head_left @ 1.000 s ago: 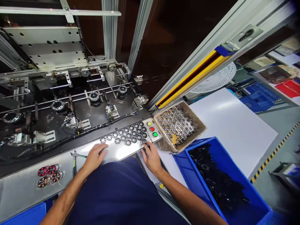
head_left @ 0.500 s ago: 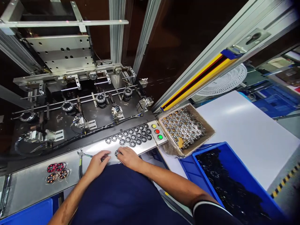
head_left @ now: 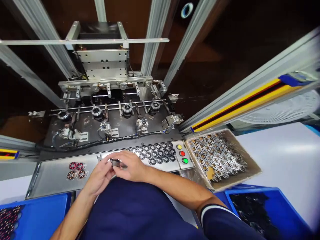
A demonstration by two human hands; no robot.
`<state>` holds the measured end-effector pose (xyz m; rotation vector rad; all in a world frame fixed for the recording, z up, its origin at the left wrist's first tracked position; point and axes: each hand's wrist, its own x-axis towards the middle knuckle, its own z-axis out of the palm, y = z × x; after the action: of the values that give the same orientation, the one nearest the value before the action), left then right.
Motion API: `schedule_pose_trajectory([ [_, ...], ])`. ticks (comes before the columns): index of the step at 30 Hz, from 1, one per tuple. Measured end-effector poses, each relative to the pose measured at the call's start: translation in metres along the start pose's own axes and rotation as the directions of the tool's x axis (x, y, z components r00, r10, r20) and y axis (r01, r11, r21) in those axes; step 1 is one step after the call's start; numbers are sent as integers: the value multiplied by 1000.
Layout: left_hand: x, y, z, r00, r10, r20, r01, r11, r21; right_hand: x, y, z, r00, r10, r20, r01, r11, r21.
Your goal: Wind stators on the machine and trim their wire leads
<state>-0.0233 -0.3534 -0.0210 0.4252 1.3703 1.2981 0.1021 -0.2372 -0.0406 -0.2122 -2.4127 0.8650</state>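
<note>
My left hand [head_left: 100, 174] and my right hand [head_left: 132, 166] meet in front of my body, over the near edge of the metal ledge. Between their fingertips they both grip a small round slotted core [head_left: 115, 162], dark with a metallic edge and seen nearly side-on. Beyond my right hand lie rows of black-and-silver slotted cores [head_left: 158, 154] on the ledge. A pair of cutting pliers [head_left: 99, 156] rests behind my left hand, mostly hidden by it. Further left, several cores wound with red or copper-coloured wire [head_left: 77, 170] sit in a small group.
Behind the ledge stands a machine with several round fixtures [head_left: 127, 108]. Yellow, red and green buttons [head_left: 182, 153] end the ledge. To the right are a carton [head_left: 253, 170] of bare metal cores and a blue bin [head_left: 287, 206] of black parts. Another blue bin [head_left: 45, 213] is at lower left.
My right hand has lifted a core off the ledge and moved left to my left hand, which now grips it too. The camera view has swung left.
</note>
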Motion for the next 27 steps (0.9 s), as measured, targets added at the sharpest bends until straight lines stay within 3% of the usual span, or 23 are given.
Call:
schedule_pose_trajectory([
  [4, -20, 16, 7, 995, 66, -72, -77, 983, -166, 24, -24, -16, 986, -71, -148, 100, 976, 196],
  [7, -27, 17, 10, 991, 87, -103, -110, 964, -242, 29, -32, -22, 969, -82, -233, 137, 964, 227],
  [11, -32, 18, 15, 984, 125, -129, -158, 944, -289, 32, -38, -23, 964, -92, -250, 129, 983, 133],
  [16, -33, 20, 18, 981, 122, -149, -163, 939, -304, 35, -40, -27, 981, -66, -180, 90, 988, 127],
  [20, -31, 18, 17, 986, 96, -134, -136, 935, -327, 35, -40, -32, 968, -70, -242, 104, 985, 135],
  [23, -32, 21, 16, 987, 92, -133, -133, 932, -336, 39, -37, -42, 988, -53, -146, 94, 954, 285],
  [25, -33, 25, 15, 989, 93, -112, -125, 934, -334, 45, -31, -51, 1000, 1, 10, -6, 880, 476],
  [27, -34, 28, 15, 992, 93, -80, -114, 941, -319, 52, -25, -60, 982, 26, 185, -138, 767, 626],
])
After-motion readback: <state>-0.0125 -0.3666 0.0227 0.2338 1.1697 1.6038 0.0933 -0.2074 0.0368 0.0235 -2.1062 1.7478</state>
